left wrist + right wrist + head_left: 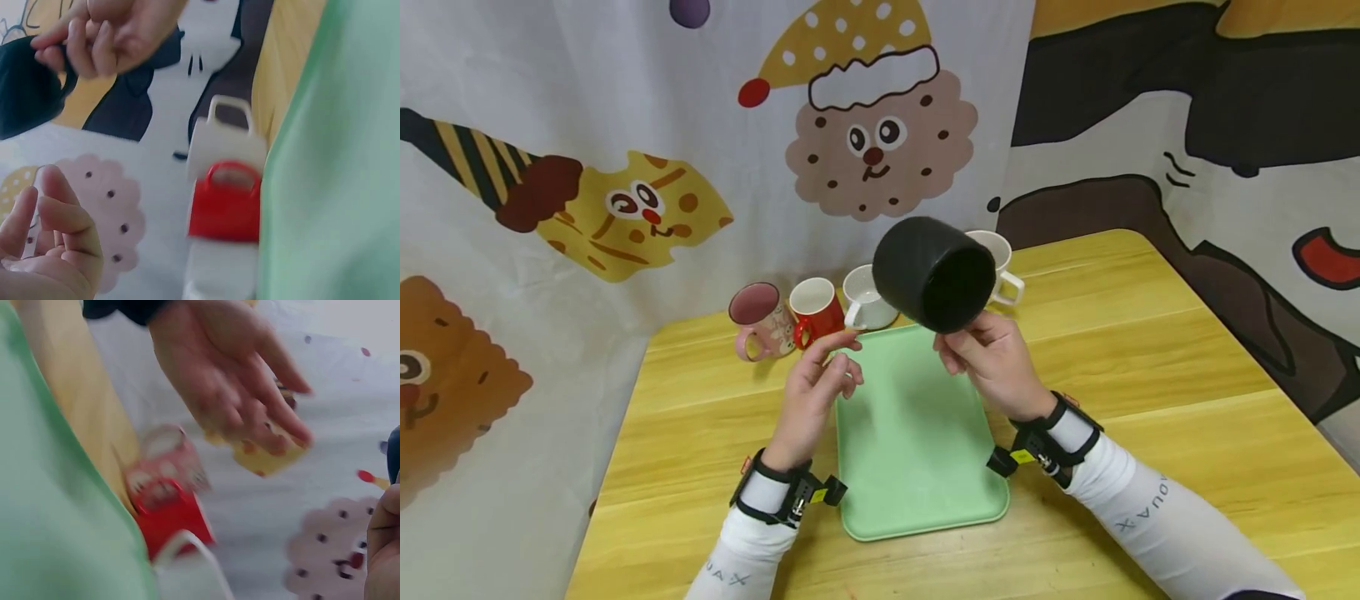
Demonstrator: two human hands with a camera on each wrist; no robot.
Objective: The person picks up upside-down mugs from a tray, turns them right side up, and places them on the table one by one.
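My right hand [1000, 367] holds a black mug [904, 265] up above the far end of a light green tray [917, 442]. Its fingers pinch the handle, which shows in the left wrist view beside the mug [25, 94]. The mug is tipped, its dark mouth facing toward me and to the right. My left hand [812, 396] hovers over the tray's left side, fingers loosely bent and holding nothing. In the right wrist view that same left hand [225, 369] has its fingers spread loosely, apart from any mug.
Beyond the tray, along the wooden table's [1150, 350] back edge, stand a pink mug [767, 327], a red mug [826, 317], a white mug [874, 310] and another white mug [1002, 260], partly behind the black one. A printed curtain [700, 100] hangs behind.
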